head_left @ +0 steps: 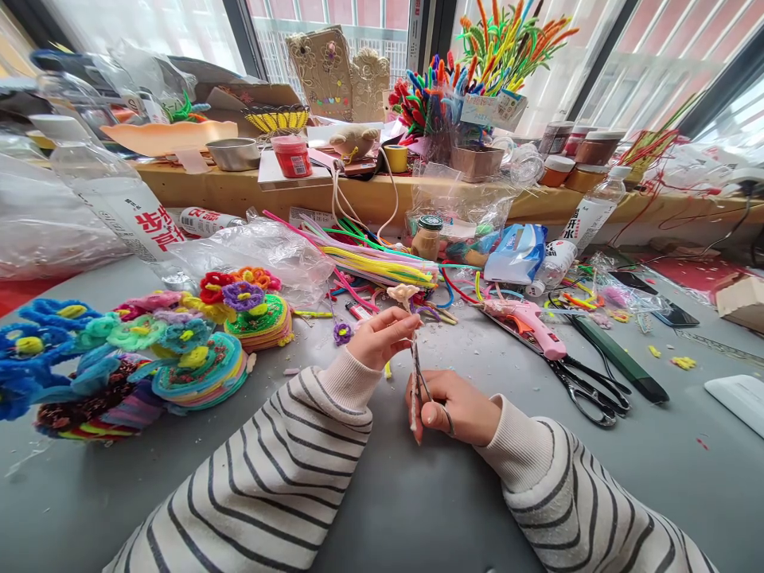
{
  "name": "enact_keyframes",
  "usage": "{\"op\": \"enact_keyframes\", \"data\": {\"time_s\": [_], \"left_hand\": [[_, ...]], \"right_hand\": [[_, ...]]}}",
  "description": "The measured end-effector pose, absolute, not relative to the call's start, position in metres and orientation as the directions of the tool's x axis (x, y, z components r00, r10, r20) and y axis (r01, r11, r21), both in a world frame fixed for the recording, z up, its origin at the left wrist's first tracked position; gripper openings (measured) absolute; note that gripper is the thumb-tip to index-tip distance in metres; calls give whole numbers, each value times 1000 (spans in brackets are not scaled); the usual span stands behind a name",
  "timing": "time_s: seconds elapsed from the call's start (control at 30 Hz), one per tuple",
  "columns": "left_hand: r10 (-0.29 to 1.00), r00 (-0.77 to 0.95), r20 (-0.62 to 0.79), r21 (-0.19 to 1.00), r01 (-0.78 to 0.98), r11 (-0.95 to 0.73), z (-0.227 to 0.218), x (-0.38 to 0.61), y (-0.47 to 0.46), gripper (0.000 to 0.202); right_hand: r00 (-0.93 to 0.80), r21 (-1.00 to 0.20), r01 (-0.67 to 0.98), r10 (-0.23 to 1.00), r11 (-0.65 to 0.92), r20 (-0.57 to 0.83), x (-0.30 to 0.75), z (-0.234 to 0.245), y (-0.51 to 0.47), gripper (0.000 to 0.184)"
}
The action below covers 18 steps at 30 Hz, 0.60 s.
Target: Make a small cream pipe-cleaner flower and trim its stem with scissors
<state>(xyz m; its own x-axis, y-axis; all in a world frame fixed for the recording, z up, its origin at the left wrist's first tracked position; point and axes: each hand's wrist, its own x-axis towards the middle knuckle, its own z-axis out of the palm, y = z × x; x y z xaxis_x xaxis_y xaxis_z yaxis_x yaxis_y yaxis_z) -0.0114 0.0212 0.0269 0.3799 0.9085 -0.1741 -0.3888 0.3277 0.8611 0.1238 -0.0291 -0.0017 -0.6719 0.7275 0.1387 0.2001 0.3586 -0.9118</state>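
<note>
Near the middle of the table, my left hand [380, 338] pinches a cream-coloured pipe cleaner flower [403, 295] just below its head. Its pale stem [413, 402] hangs down in front of my right hand [462, 404]. That hand is closed around a small pair of scissors [425, 383], with the handle loop by the thumb and the blades pointing up toward my left fingers. The blades lie close beside the stem; whether they touch it I cannot tell. To the left, fuzzy blue flowers [51, 334] stand beside round, striped pipe cleaner pieces [203, 372].
A bundle of loose pipe cleaners [376, 263] lies ahead of my hands. On the right are a pink glue gun [540, 330], black-handled scissors [588, 390] and a dark green case [624, 362]. Water bottles [119, 191] and a small jar [427, 237] stand farther back, below a cluttered ledge [286, 195].
</note>
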Motion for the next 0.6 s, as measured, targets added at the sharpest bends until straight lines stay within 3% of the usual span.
{"op": "enact_keyframes", "data": {"time_s": [0.6], "left_hand": [[929,318,-188,846,-429,318,26,-9,21,32]], "right_hand": [[-608,-956,109,779,272,152,123,-8,-29,63]]}}
